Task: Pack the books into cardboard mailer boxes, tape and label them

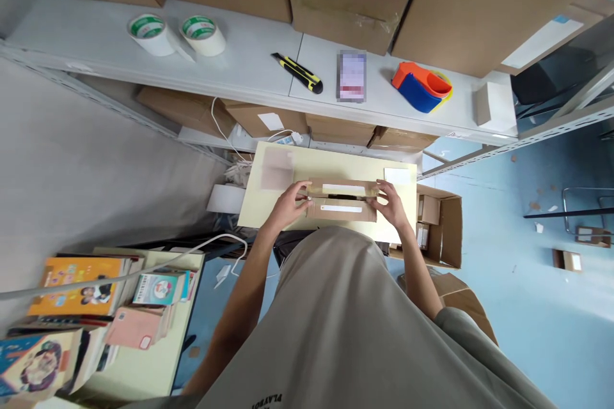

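A narrow brown cardboard box [316,213] stands on the pale yellow table in front of me. Its two long top flaps, each with a white strip on it, stand slightly apart, and a dark gap shows between them. My left hand [286,206] grips the box's left end, thumb on the near flap and fingers on the far one. At the opposite end my right hand [393,207] pinches the flaps in much the same way. What lies inside the gap is too dark to make out.
On the grey shelf [244,70] above lie tape rolls [209,45], a utility knife [298,73], a phone [352,77] and an orange-blue tape dispenser [422,86]. An open carton [451,230] stands right of the table [254,204]. Books [79,284] are stacked at lower left, crossed by a cable.
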`<state>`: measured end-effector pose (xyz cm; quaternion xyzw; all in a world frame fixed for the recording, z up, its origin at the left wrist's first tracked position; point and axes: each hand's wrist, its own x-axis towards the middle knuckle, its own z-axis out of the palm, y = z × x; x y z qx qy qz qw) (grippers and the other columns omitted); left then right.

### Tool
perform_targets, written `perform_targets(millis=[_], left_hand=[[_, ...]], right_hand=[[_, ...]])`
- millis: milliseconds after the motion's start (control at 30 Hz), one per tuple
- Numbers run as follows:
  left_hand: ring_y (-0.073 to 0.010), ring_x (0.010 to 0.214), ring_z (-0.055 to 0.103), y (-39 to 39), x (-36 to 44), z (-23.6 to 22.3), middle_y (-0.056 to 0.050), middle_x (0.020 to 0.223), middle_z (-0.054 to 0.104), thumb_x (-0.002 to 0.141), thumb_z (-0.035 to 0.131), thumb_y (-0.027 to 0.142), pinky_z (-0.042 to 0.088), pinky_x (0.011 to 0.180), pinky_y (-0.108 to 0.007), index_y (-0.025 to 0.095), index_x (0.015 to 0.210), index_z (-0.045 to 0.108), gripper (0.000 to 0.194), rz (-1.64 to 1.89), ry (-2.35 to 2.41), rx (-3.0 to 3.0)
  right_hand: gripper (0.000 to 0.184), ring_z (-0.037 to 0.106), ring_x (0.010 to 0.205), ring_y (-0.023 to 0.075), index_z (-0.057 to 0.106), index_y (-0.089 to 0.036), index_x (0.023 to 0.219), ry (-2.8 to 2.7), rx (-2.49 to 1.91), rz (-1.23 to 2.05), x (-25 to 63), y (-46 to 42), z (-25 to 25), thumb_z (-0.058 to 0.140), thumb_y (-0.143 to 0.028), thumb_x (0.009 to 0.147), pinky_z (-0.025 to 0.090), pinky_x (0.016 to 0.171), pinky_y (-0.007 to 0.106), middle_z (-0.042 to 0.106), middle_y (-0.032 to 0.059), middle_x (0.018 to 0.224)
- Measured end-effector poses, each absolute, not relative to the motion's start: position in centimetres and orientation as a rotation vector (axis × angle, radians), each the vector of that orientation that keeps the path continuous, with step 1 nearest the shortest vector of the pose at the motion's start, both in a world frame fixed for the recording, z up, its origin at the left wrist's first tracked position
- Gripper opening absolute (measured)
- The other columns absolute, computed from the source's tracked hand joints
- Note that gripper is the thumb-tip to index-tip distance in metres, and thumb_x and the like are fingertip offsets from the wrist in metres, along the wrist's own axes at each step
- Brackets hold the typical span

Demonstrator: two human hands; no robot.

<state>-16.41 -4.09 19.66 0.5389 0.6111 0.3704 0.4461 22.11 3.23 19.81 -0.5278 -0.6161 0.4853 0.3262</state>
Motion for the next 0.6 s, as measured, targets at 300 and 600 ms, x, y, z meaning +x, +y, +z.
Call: perform_targets(millis=[300,600], left_hand=[[-0.0282,0.114,0.082,-4.3,-16.5,19.4,-0.012,0.142,0.077,0.095,0.087,0.056,0.07,0.114,-0.05,0.026,0.135,0.08,0.05,0.902,1.446,1.367],[-0.0211,0.097,0.082,-4.3,-15.0,17.3,-0.012,0.132,0.08,0.102,0.077,0.057,0.073,0.098,-0.039,0.022,0.124,0.081,0.041,1.054,1.523,1.299]], right_hand=[[0.067,0.075,0.141,0.0356,0.077,-0.031,0.13,-1.488,-1.389,1.322,22.3,2.0,18.9,0.098,-0.075,0.084,0.066,0.122,0.06,0.073,0.0137,0.157],[0.056,0.073,0.147,0.037,0.082,-0.029,0.118,-1.521,-1.444,1.156,21.5,1.2,18.0,0.076,-0.081,0.1,0.068,0.118,0.058,0.071,0.0186,0.156]])
